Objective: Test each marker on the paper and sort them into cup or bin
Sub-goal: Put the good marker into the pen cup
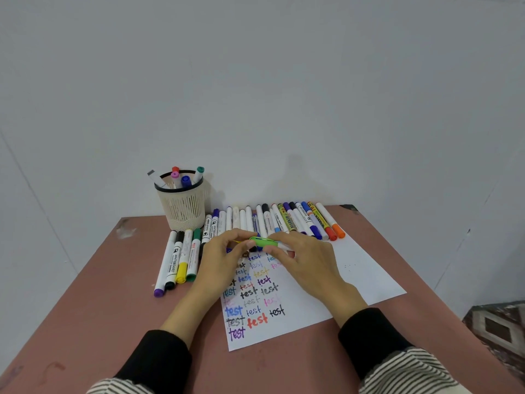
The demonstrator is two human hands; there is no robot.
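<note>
A white marker with a green cap (pixel 262 242) is held level above the top of the white paper (pixel 355 268). My left hand (pixel 224 258) pinches the green cap end, and my right hand (pixel 301 258) grips the white barrel. The paper carries several rows of the word "test" in many colours. A beige mesh cup (pixel 183 201) at the back left holds several markers. A long row of markers (pixel 272 220) lies along the paper's far edge. No bin is in view.
A smaller group of markers (pixel 179 260) lies left of the paper, below the cup. The brown table (pixel 85 308) ends at a white wall behind. A patterned floor (pixel 497 325) shows past the table's right edge.
</note>
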